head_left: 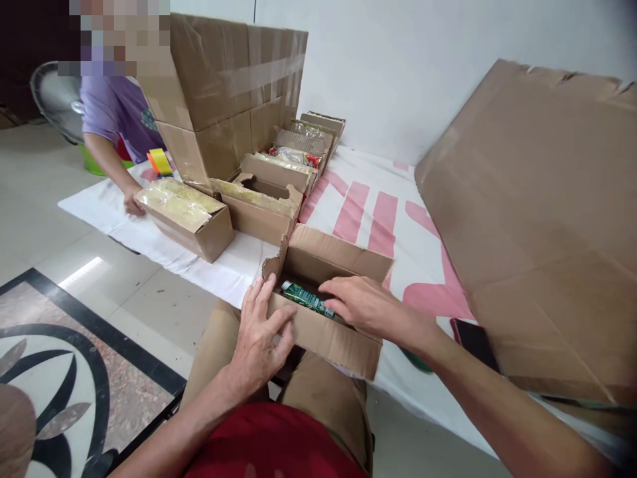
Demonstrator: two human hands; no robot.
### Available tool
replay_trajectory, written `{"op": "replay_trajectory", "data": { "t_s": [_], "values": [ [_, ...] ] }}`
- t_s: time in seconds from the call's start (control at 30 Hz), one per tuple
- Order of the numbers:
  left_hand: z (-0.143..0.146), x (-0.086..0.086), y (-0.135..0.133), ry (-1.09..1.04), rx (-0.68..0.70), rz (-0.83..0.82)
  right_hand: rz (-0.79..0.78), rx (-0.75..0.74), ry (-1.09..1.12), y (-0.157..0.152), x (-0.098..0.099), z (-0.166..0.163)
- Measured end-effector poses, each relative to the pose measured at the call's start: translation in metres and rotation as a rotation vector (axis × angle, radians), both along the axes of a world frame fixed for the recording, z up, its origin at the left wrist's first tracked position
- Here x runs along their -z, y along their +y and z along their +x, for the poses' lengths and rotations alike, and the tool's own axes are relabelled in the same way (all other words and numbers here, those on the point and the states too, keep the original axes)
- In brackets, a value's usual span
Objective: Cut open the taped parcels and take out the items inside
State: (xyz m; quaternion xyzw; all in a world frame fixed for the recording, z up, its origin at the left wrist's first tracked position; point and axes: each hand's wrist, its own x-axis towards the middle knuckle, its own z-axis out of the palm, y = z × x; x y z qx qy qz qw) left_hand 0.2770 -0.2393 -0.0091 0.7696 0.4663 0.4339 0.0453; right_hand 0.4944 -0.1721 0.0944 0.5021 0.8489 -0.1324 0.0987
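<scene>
A small open cardboard box (343, 255) sits at the near edge of the white and pink sheet, right in front of me. Inside it lies a green printed packet (304, 297). My left hand (261, 335) rests flat against the box's near left corner, fingers spread over the front wall. My right hand (362, 304) reaches into the box from the right, fingers stretched over the packet and touching it. Whether those fingers grip the packet is not clear.
A row of open cardboard boxes (263, 202) with packets runs back toward the wall. A taped box (186, 216) lies at the left, touched by another person's hand (132, 202). Tall cartons (233, 79) stand behind. A big flattened cardboard sheet (542, 219) leans at the right, a dark phone (472, 338) beside it.
</scene>
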Motion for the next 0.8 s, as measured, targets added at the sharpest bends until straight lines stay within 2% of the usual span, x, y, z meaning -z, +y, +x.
{"op": "replay_trajectory", "data": {
  "t_s": [0.1, 0.33, 0.43, 0.53, 0.63, 0.73, 0.8],
  "values": [
    [0.001, 0.005, 0.0, -0.037, 0.004, -0.039, -0.157, -0.044, -0.084, 0.014, 0.013, -0.016],
    [0.002, 0.009, 0.0, -0.061, 0.005, -0.091, -0.149, -0.003, -0.102, 0.024, 0.054, -0.035],
    [0.003, 0.009, 0.001, -0.067, -0.002, -0.097, -0.143, 0.032, -0.114, 0.028, 0.057, -0.036],
    [0.005, 0.011, 0.003, -0.072, -0.002, -0.108, -0.073, 0.099, -0.12, 0.026, 0.039, -0.034],
    [0.004, 0.012, 0.003, -0.066, -0.008, -0.095, 0.015, 0.191, -0.025, 0.014, 0.003, -0.021],
    [0.002, 0.005, 0.0, -0.037, -0.037, -0.03, 0.082, 0.279, 0.278, -0.009, -0.028, 0.008],
    [-0.001, -0.007, -0.003, -0.042, -0.077, 0.039, 0.122, 0.317, 0.5, -0.027, -0.036, 0.03]
  ]
}}
